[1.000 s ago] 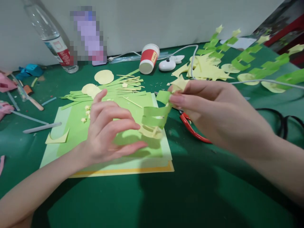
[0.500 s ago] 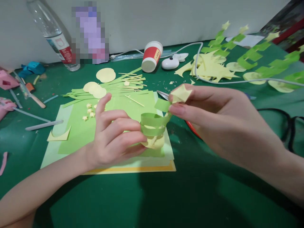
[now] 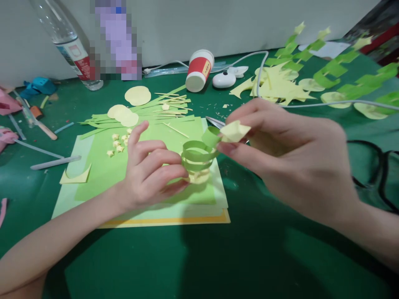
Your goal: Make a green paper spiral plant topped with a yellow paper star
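A green paper spiral strip (image 3: 198, 153) curls between my two hands above a stack of green and yellow paper sheets (image 3: 102, 178). A yellow paper star (image 3: 234, 131) tops the strip, and my right hand (image 3: 280, 153) pinches it between thumb and fingers. A yellow paper disc (image 3: 199, 177) forms the strip's lower end. My left hand (image 3: 149, 170) is curled beside it, fingertips closed on the disc. The spiral is wound in tight coils.
Cut green strips and yellow discs (image 3: 137, 95) lie behind the sheets, with tiny yellow stars (image 3: 116, 143). A tipped paper cup (image 3: 199, 70), a plastic bottle (image 3: 67, 41), finished green and yellow garlands (image 3: 330, 70), a white cable (image 3: 311, 104), scissors (image 3: 216, 122) and glue sticks (image 3: 56, 162) surround them.
The green strip has gone from a loose stretched zigzag to tight coils. My right hand has turned with the star, and my left fingers have closed in on the disc.
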